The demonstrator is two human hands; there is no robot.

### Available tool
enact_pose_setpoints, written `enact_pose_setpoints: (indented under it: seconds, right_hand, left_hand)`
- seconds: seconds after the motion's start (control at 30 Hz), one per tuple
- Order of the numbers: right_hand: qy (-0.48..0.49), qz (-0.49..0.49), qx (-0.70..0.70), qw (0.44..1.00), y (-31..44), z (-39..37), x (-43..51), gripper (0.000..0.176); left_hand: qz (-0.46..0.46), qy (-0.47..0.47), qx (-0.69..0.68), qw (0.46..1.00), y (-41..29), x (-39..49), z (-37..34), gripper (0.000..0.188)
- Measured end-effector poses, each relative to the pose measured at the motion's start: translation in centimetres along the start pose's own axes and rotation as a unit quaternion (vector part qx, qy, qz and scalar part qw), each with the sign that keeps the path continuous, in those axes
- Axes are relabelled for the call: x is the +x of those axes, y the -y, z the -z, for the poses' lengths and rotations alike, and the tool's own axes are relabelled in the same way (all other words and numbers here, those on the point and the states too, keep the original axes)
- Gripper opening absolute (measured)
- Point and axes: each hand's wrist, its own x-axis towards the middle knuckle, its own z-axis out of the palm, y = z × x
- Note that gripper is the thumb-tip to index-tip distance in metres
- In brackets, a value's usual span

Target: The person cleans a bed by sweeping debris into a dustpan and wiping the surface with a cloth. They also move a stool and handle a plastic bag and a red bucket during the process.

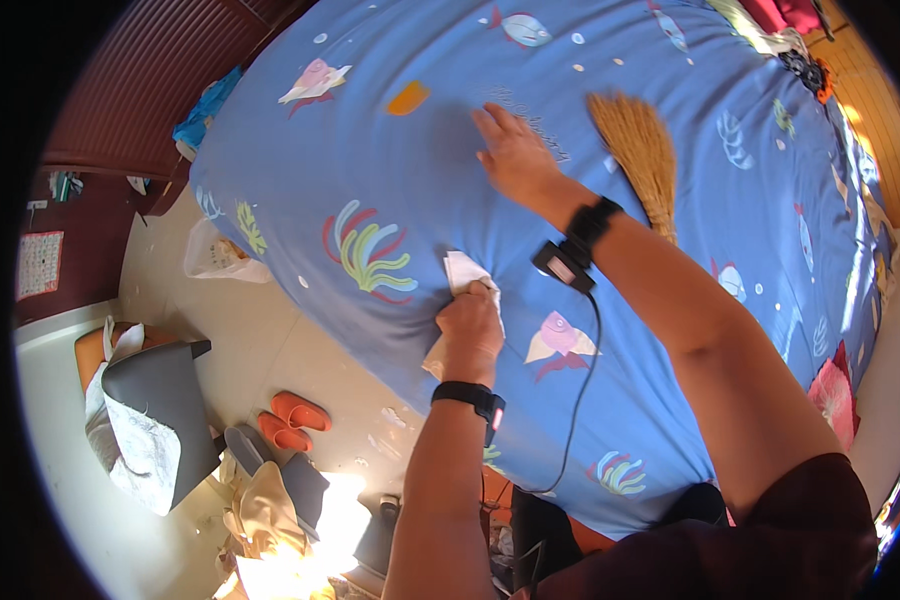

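Observation:
My left hand is closed around a folded white cloth or paper, which sticks out above and below the fist. It is over the near edge of a blue bedsheet printed with fish and sea plants. Farther in, my right hand is spread with nothing in it. A shadow falls on the sheet beside it; whether the palm touches the fabric I cannot tell. A straw hand broom lies on the bed to the right of that hand, its handle partly hidden behind my right forearm.
A cable hangs from the device on my right wrist. On the floor are orange slippers, a white plastic bag and a beige cloth heap. A grey chair draped with cloth stands at the left.

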Motion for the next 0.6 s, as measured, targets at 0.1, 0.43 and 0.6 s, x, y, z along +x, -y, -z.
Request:
enact_pose_setpoints:
  seconds: [0.1,0.43,0.6]
  right_hand:
    - [0.030,0.027,-0.046,0.998,2.2,-3.0,5.5,0.061]
    - [0.036,0.186,-0.211,0.959,2.9,-6.5,9.1,0.017]
    - [0.076,-0.033,0.183,0.980,1.6,-3.2,0.7,0.018]
  left_hand:
    - [0.013,0.043,0.006,0.999,-0.2,0.3,0.3,0.019]
    - [-0.075,-0.081,0.035,0.993,0.3,-0.4,0.2,0.027]
    - [0.022,0.094,0.064,0.993,-0.3,0.7,0.8,0.023]
